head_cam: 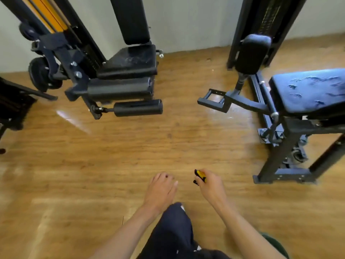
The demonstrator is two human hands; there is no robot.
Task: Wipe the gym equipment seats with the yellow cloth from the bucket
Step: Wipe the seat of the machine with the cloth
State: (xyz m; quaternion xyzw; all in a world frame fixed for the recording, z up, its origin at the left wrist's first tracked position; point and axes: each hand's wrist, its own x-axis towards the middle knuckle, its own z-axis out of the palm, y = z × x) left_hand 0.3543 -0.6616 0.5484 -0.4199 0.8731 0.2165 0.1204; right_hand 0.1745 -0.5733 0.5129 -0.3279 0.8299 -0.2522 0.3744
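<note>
My right hand (211,186) grips a small bunched yellow cloth (200,176) with dark patches, low over the wooden floor. Beside it my left hand (161,189) hangs with relaxed fingers and holds nothing. A black machine seat (130,59) with wet streaks sits at the upper middle, under an upright back pad (130,19). At the right edge a second black seat (309,90) shows wet smears. Both seats are well beyond my hands. No bucket is in view.
Black roller pads (138,107) and a frame jut out below the left machine. A footrest bracket (212,99) and a padded arm (252,53) stick out from the right machine, whose steel base (283,176) reaches onto the floor. My dark trouser leg (173,230) is below.
</note>
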